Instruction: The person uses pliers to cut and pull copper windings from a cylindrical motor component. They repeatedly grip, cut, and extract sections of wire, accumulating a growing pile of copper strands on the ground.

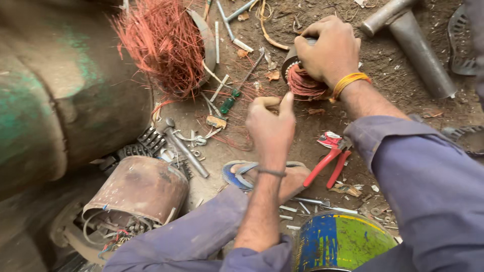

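My right hand (330, 50) grips a small dark motor stator (293, 60) from above, with a bunch of copper winding wire (305, 85) hanging out below it. My left hand (271, 123) hovers just below and left of the stator, fingers curled and thumb raised; whether it pinches thin wire strands I cannot tell. Red-handled pliers (330, 158) lie on the dirt floor right of my left wrist. A green-handled screwdriver (237, 93) lies left of the stator.
A large motor housing with a thick copper wire bundle (164, 43) lies at the upper left. A rusty motor casing (138, 189) sits lower left, a blue-green tin (343, 242) at the bottom, metal pipes (418, 45) upper right. My sandalled foot (242, 174) rests beneath my left arm.
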`<action>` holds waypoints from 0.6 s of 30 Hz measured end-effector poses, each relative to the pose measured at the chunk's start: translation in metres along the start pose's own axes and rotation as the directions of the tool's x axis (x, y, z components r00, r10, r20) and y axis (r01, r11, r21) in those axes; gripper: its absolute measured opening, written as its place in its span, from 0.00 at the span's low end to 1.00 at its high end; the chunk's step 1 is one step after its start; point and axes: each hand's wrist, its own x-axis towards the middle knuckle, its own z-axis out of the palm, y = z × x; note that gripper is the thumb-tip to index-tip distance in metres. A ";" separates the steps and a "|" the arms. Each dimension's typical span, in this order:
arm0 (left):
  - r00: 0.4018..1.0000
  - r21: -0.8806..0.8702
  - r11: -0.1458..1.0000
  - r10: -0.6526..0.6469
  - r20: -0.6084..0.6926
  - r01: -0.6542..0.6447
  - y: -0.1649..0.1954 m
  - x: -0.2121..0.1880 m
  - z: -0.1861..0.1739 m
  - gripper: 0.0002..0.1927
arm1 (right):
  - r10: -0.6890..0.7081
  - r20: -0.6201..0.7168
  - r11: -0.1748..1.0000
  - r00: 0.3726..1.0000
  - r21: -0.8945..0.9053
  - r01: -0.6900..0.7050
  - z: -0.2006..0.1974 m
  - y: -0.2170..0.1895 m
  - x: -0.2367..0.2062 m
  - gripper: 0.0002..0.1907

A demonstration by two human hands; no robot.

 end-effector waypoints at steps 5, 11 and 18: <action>0.858 -0.739 0.440 -0.312 0.407 0.511 -0.038 0.018 0.060 0.08 | 0.025 0.021 0.999 0.999 -0.024 -0.024 0.001 -0.002 0.002 0.13; 0.840 -0.853 0.143 -0.314 0.442 0.502 -0.112 0.013 0.050 0.09 | 0.007 0.000 1.000 1.000 0.019 -0.007 -0.004 -0.006 0.000 0.13; 0.814 -0.782 0.228 -0.183 0.551 0.581 -0.072 0.005 0.024 0.15 | -0.014 0.011 1.000 1.000 -0.028 0.014 -0.002 -0.003 -0.002 0.14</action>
